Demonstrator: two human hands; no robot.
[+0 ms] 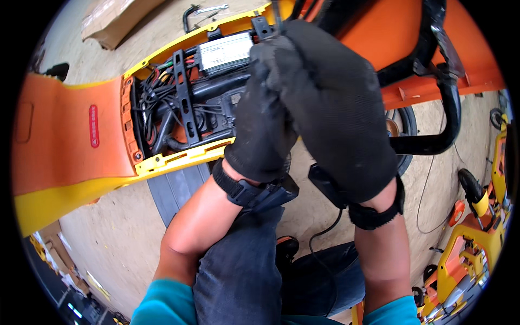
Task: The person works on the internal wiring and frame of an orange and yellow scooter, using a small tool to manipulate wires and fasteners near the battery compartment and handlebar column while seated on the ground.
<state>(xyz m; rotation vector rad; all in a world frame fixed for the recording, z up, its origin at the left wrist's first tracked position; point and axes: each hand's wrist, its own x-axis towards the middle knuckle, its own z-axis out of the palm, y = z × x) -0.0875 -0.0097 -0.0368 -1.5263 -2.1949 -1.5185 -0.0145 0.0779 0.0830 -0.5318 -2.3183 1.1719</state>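
Note:
Both my hands wear black work gloves and are pressed together over the open compartment [179, 103] of an orange and yellow scooter body [65, 146]. My left hand [265, 124] is closed, fingers curled up near a black bracket at the compartment's top edge. My right hand [336, 103] wraps over it from the right, fingers bent around something thin and dark that I cannot make out. Inside the compartment lie a silver controller box [225, 52], black cables [154, 97] and a perforated black metal strap [182, 92].
A black tubular frame [447, 108] curves at the right over a wheel [403, 122]. Another yellow and orange scooter [476, 238] lies at the lower right. A cardboard box [114, 19] rests at the top left on the plywood floor [119, 238]. My knees fill the bottom middle.

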